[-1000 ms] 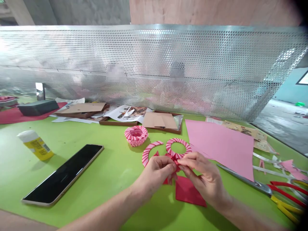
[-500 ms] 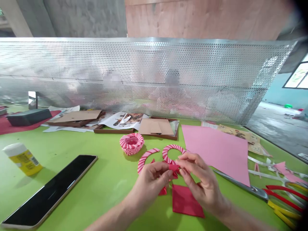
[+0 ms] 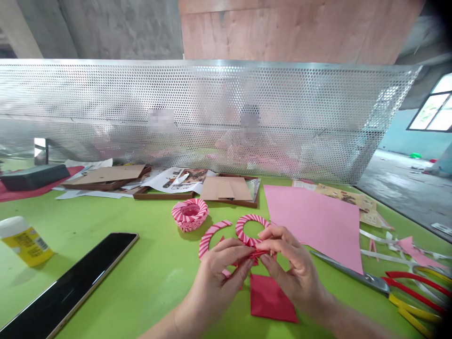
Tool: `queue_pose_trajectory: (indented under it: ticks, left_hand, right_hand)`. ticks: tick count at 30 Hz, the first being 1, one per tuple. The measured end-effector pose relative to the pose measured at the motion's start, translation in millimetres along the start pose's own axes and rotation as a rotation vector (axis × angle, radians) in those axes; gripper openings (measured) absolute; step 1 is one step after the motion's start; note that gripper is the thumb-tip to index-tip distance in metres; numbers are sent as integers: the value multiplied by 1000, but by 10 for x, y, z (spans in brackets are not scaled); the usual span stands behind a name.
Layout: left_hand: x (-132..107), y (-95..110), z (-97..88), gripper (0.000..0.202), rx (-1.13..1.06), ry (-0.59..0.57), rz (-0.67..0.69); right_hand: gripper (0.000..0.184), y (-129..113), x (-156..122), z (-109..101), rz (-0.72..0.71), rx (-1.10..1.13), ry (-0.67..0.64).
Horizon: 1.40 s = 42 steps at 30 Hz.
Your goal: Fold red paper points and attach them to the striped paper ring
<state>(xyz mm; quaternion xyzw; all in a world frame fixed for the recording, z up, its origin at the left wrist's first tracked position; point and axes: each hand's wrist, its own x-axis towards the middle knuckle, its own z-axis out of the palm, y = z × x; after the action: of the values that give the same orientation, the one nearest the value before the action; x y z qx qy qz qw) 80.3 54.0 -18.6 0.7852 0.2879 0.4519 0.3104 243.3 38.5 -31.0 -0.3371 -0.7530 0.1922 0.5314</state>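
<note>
My left hand [image 3: 217,278] and my right hand [image 3: 291,266] meet above the green table, and their fingertips pinch a small folded piece of red paper [image 3: 257,254] between them. A flat red paper square [image 3: 270,299] lies just below my hands. Behind my left hand rests a pink-and-red striped paper arc [image 3: 211,238]. A striped paper ring [image 3: 246,227] stands partly behind my fingers, and its lower edge is hidden. Farther back sits a small woven striped paper bowl [image 3: 189,214]. A large pink paper sheet [image 3: 312,226] lies to the right.
Scissors with red and yellow handles [image 3: 376,282] lie at right on the green table [image 3: 151,226]. A phone [image 3: 67,292] and glue stick [image 3: 24,241] lie at left. Cardboard pieces and printed sheets [image 3: 187,181] lie before a perforated metal screen [image 3: 212,103].
My hands have drawn closer together around the small red piece, which is now folded tighter between the fingertips. The whole scene has shifted slightly left and down in view.
</note>
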Motion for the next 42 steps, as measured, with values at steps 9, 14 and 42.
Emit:
queue_pose_trajectory:
  ticks: [9,14,42]
  left_hand:
    - [49,60,-21,17,59,-28,-198]
    - [25,52,-33,18,114,-43,-178]
    - [-966,701,198,16,442,-368,149]
  right_hand:
    - [13,15,5,19,157,112,-19]
    - [15,-40,49,1,229,86,-121]
    - [23,-832,-936,-170,-54,-363,-413]
